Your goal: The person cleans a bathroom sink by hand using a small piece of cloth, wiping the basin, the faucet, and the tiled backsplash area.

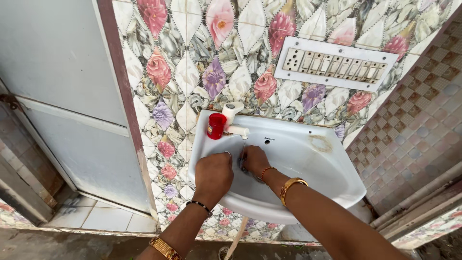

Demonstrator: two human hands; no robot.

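Both my hands are down in a white wall-mounted wash basin (308,159), under the spout of a white tap (233,118). A thin stream of water falls from the tap onto them. My left hand (213,174) is curled, knuckles up, with a ring on one finger. My right hand (254,160) lies just right of it, its fingers closed around something small and dark that I cannot make out. The two hands touch. A small red bottle (216,126) stands on the basin's back rim, left of the tap.
A white switch panel (337,64) is fixed to the floral tiled wall above the basin. A grey door (62,96) stands to the left. Brown patterned tiles cover the wall at right. A drain pipe (237,240) hangs below the basin.
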